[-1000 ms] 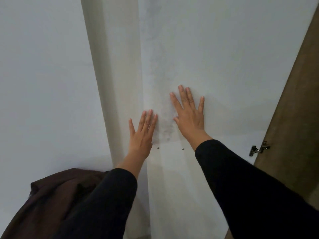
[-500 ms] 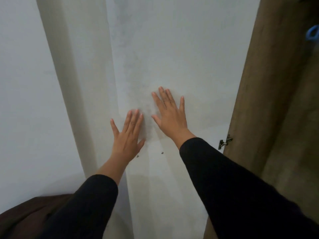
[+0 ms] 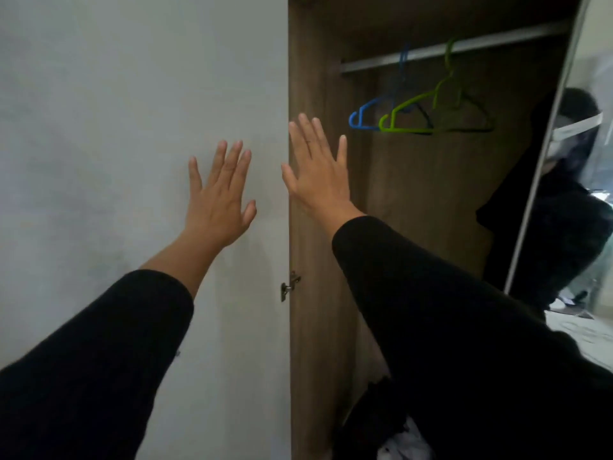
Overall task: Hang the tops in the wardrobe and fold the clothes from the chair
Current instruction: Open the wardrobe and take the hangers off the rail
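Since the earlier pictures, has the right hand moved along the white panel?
Yes. The right hand went rightward: earlier it lay well inside the white panel, left of the hinge; now it crosses the panel's right edge, before the wardrobe wood.

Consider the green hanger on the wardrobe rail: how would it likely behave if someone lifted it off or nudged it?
The green hanger looks like thin moulded plastic, so probably light and fairly stiff. It hangs only by its hook over the rail, so a nudge would likely set it swinging or sliding along. It sits close to the blue hanger, so the two may knock or snag.
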Tool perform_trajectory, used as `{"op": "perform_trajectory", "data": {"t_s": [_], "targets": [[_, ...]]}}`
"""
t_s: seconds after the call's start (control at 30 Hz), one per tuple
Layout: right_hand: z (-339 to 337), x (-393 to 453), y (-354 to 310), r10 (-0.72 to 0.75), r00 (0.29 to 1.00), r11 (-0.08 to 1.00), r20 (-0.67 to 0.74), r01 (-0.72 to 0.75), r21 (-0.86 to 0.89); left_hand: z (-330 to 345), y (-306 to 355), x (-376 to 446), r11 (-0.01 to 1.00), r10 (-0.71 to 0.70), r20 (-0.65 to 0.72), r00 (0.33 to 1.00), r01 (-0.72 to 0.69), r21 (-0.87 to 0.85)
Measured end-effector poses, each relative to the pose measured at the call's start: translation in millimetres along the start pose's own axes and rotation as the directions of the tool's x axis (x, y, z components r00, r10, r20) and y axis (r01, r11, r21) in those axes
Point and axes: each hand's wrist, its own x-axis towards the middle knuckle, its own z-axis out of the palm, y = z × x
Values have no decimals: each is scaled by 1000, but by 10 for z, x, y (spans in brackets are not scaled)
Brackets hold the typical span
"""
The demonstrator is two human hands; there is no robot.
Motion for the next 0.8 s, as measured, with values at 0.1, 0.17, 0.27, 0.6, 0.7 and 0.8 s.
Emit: {"op": "perform_trajectory", "data": {"t_s": [0.1, 0.17, 0.27, 0.6, 0.7, 0.8], "targets": [[-103, 102, 398, 67, 997, 996, -29, -68, -57, -29, 265, 422, 999, 23, -40, 999, -24, -31], [-133, 184, 658, 105, 992, 991, -65, -110, -72, -13, 444, 697, 997, 22, -68, 997, -27, -70], [-147, 327, 1016, 175, 980, 982, -99, -181, -58, 0, 702, 1072, 994, 24, -102, 995, -35, -107], [-7, 743, 1696, 253, 957, 957, -142, -269, -105, 318, 1325, 2083, 939, 45, -121, 992, -83, -333], [21, 897, 1839, 305, 934, 943, -184, -323, -79, 423, 1485, 2376, 881, 30, -94, 995, -71, -467], [80, 1050, 1964, 351, 912, 928, -212, -369, -49, 497, 1639, 2632, 833, 42, -22, 999, -47, -551]]}}
